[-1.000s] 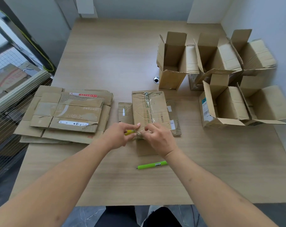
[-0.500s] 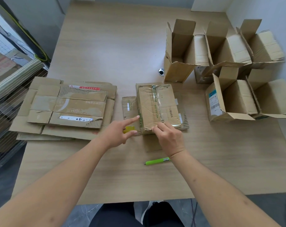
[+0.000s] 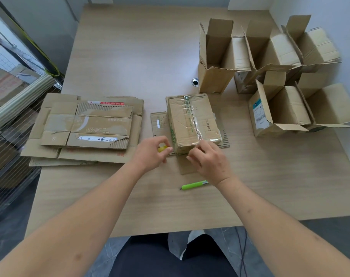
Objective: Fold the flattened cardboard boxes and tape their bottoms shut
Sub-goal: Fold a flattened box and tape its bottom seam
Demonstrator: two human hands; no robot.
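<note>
A folded cardboard box (image 3: 182, 124) stands upside down at the table's middle, its lower flaps spread flat on the table. A strip of clear tape (image 3: 195, 120) runs along its top seam and down the near side. My left hand (image 3: 150, 154) grips a small yellow tape roll (image 3: 162, 148) just left of the box's near corner. My right hand (image 3: 210, 160) has its fingertips on the tape end at the box's near edge. A stack of flattened cardboard boxes (image 3: 86, 126) lies to the left.
Several folded boxes (image 3: 270, 76) with open flaps crowd the back right of the table. A green pen-like cutter (image 3: 194, 185) lies near the front, beside my right wrist. A round cable hole (image 3: 195, 81) sits behind the box. A metal rack (image 3: 14, 96) stands left of the table.
My left forefinger, pointing at the box half a second ago, has curled back round the yellow roll. My right hand has stayed at the box's near edge.
</note>
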